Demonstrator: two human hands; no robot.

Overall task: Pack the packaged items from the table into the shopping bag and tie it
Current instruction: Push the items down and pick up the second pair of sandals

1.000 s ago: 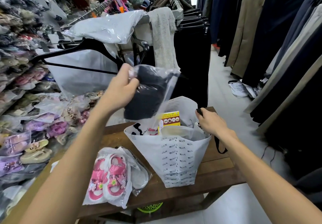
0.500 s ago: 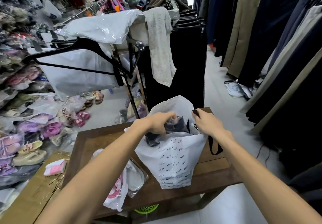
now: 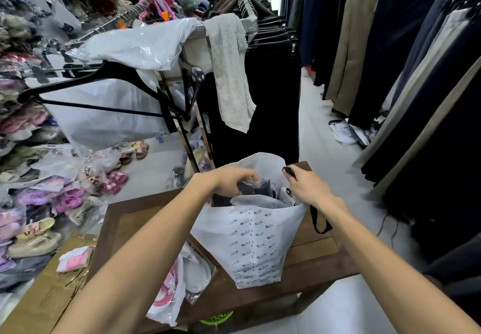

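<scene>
Dark packet (image 3: pixel 256 187) — inside shopping bag (image 3: pixel 253 245), between both hands.

floor (image 3: pixel 320 146): pale, glossy | clothes racks (image 3: pixel 263 55): dark trousers | far end: possibly daylight, overexposed

Matt white printed plastic shopping bag (image 3: pixel 256 245), glossy clear-wrapped dark packaged item (image 3: pixel 253 187), smooth dark wood table (image 3: pixel 130 219)
</scene>
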